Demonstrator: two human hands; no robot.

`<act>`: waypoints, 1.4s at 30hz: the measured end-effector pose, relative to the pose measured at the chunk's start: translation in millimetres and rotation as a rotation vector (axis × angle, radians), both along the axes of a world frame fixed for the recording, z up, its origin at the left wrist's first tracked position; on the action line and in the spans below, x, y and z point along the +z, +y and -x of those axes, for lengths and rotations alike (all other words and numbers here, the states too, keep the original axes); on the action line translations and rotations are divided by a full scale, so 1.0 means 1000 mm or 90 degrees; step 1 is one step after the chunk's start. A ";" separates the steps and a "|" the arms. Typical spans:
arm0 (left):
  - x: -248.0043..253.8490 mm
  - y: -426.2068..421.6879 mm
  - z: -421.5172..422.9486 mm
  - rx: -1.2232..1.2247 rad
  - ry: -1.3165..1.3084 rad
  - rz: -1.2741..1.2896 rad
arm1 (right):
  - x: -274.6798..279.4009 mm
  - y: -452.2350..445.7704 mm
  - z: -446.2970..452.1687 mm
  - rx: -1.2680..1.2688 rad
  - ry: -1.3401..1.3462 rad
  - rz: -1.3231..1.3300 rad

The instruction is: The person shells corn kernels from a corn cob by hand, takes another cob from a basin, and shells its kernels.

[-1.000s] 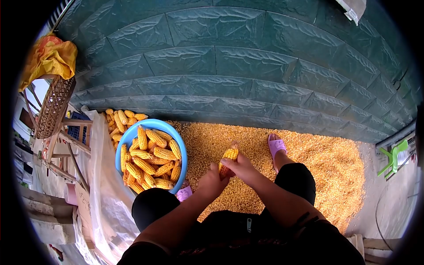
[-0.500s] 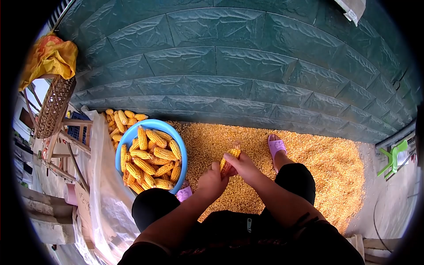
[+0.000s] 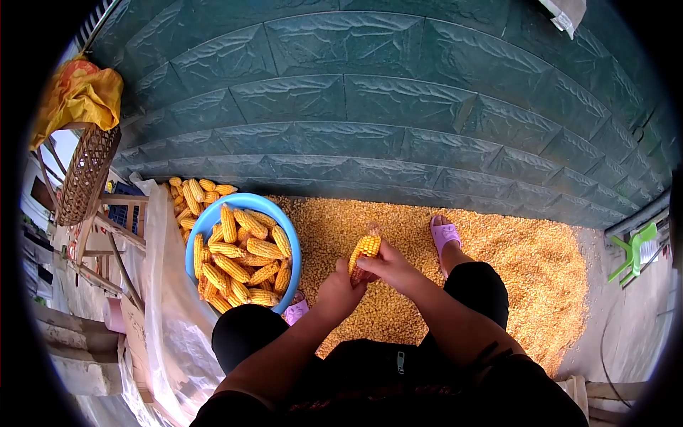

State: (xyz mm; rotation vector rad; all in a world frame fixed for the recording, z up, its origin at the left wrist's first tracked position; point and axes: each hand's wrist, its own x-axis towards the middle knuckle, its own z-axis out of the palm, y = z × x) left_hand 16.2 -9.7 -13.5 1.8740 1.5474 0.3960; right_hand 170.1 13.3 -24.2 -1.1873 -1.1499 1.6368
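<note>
A corn cob point(image 3: 366, 248) is held between both hands, its upper part yellow with kernels and its lower side bare and reddish. My left hand point(image 3: 341, 290) is closed around the lower end. My right hand point(image 3: 388, 266) grips the cob from the right, with the thumb lying across its bare side. Loose kernels point(image 3: 398, 317) cover the ground below. To the left, a blue basin point(image 3: 299, 250) holds several yellow cobs.
More cobs point(image 3: 193, 196) lie behind the basin, beside clear plastic sheeting point(image 3: 178, 320). A green wall point(image 3: 384, 99) runs along the back. Woven basket point(image 3: 87, 174) at left, green chair point(image 3: 632, 252) at right. Pink slippers point(image 3: 444, 232) stand on the kernels.
The right thumb has slid down the cob towards the left hand, and more of the yellow upper part shows. The cob has shifted slightly left. Both hands keep their hold.
</note>
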 end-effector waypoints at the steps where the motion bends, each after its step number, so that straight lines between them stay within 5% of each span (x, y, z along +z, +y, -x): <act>1: 0.001 0.000 -0.001 -0.001 0.000 0.000 | 0.005 -0.001 0.000 -0.003 0.024 0.017; 5: -0.001 -0.004 -0.003 -0.027 0.131 -0.065 | 0.019 -0.003 0.003 -0.083 0.093 0.181; 17: -0.002 0.000 0.001 -0.017 0.035 0.040 | -0.013 -0.002 0.002 -0.052 -0.183 -0.105; 23: -0.005 0.002 0.003 -0.001 -0.108 0.012 | 0.003 0.000 -0.007 0.031 -0.016 -0.060; 25: 0.009 0.004 0.002 -0.009 -0.149 -0.011 | 0.009 0.003 -0.011 0.040 0.203 0.087; 27: 0.022 0.005 0.001 -0.036 -0.293 0.219 | 0.011 0.003 -0.013 0.049 0.291 0.148; 29: 0.020 0.006 0.003 -0.040 -0.323 0.258 | 0.001 0.001 -0.012 0.029 0.444 0.228; 33: 0.032 0.005 0.001 0.010 -0.229 0.348 | -0.009 -0.005 0.004 -0.039 0.369 0.180; 34: 0.023 0.005 0.001 0.009 -0.228 0.348 | -0.012 -0.005 0.007 -0.050 0.332 0.157; 36: 0.000 0.002 0.000 -0.046 -0.142 0.056 | -0.018 -0.006 0.010 -0.066 0.297 0.133; 42: -0.010 0.004 -0.002 -0.010 -0.088 0.081 | -0.016 -0.004 0.007 -0.060 0.208 0.075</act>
